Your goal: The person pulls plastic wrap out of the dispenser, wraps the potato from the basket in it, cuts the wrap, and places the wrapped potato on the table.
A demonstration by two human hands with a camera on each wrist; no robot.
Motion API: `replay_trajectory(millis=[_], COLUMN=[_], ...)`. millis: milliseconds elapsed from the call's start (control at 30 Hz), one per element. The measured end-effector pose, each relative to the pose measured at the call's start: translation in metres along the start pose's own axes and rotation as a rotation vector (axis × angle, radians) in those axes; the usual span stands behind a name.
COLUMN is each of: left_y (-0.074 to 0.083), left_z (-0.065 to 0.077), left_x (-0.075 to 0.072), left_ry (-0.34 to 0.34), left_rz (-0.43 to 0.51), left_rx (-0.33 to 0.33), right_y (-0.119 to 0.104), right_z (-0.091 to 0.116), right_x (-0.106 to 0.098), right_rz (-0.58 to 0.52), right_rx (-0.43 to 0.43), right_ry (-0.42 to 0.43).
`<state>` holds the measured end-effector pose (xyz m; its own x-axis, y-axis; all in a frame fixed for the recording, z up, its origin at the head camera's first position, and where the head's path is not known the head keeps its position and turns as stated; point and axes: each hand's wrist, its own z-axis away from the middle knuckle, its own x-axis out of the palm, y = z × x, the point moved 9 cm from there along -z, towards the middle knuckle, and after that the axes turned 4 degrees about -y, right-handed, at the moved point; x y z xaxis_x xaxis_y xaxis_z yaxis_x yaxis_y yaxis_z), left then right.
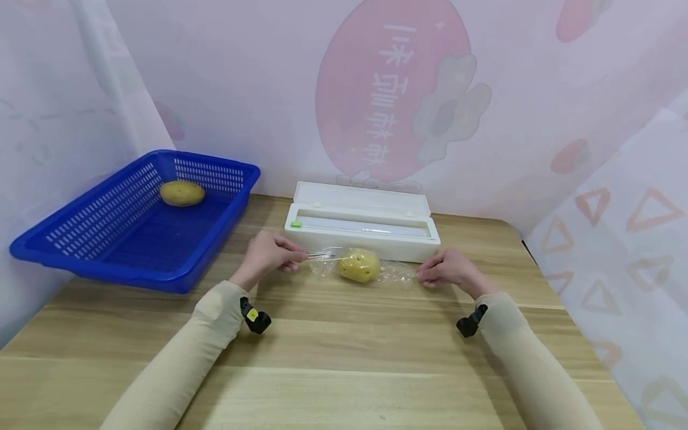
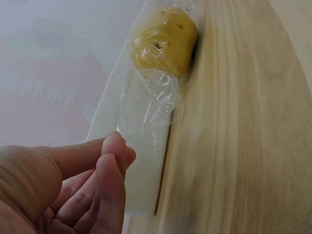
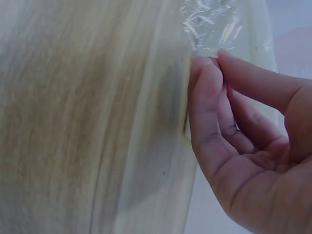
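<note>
Potato [image 1: 359,266] | wrapped in cling film [image 1: 395,274], before white film dispenser [image 1: 361,243] | left hand [image 1: 270,255]: pinches film's left end | right hand [image 1: 450,270]: pinches right end | risk: uneven pulling could tear thin film

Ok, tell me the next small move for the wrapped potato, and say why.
Probably fold the ends of the plastic wrap in against the potato: the left grip and right grip each pinch one end, and the wrap extends out to both sides instead of lying against it.
</note>
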<state>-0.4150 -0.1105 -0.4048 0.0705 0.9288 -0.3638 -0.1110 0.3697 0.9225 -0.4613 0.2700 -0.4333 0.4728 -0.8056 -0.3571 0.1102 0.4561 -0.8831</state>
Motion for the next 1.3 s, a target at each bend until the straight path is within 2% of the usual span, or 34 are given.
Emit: replay_trajectory(millis=[333, 500, 633, 733, 833, 933, 967, 1033, 1100, 1167, 1233, 1300], left_y=[-0.006, -0.007, -0.006, -0.002, 0.008, 0.027, 0.037, 0.058, 0.076, 0.089, 0.095, 0.096], left_z=[-0.002, -0.002, -0.001, 0.002, 0.008, 0.016, 0.019, 0.024, 0.029, 0.030, 0.029, 0.027], left_x=[0.002, 0.001, 0.000, -0.001, -0.007, -0.013, -0.013, -0.006, 0.009, 0.028, 0.049, 0.066], left_ry=[-0.021, -0.021, -0.031, -0.063, -0.080, -0.050, -0.027, 0.010, 0.019, 0.014, -0.010, -0.017], left_rz=[-0.057, -0.093, -0.117, -0.173, -0.254, -0.321, -0.350, -0.382, -0.390, -0.397, -0.395, -0.421], left_rx=[-0.058, -0.050, -0.044, -0.034, -0.022, 0.044, 0.093, 0.201, 0.303, 0.372, 0.398, 0.406], right_y=[-0.001, -0.002, -0.004, -0.009, -0.014, -0.022, -0.026, -0.039, -0.054, -0.070, -0.084, -0.096], right_z=[-0.009, -0.010, -0.010, -0.007, 0.001, 0.013, 0.017, 0.025, 0.031, 0.032, 0.030, 0.027], right_x=[-0.004, -0.004, -0.001, 0.005, 0.009, 0.003, -0.001, -0.010, -0.014, -0.009, 0.006, 0.025], right_rz=[0.122, 0.167, 0.205, 0.255, 0.260, 0.215, 0.196, 0.172, 0.160, 0.157, 0.180, 0.235], right_rx=[0.052, 0.055, 0.019, -0.032, -0.044, -0.040, -0.048, -0.088, -0.154, -0.241, -0.336, -0.424], right_ry=[0.051, 0.075, 0.079, 0.039, -0.042, -0.072, -0.054, 0.034, 0.139, 0.208, 0.228, 0.207])
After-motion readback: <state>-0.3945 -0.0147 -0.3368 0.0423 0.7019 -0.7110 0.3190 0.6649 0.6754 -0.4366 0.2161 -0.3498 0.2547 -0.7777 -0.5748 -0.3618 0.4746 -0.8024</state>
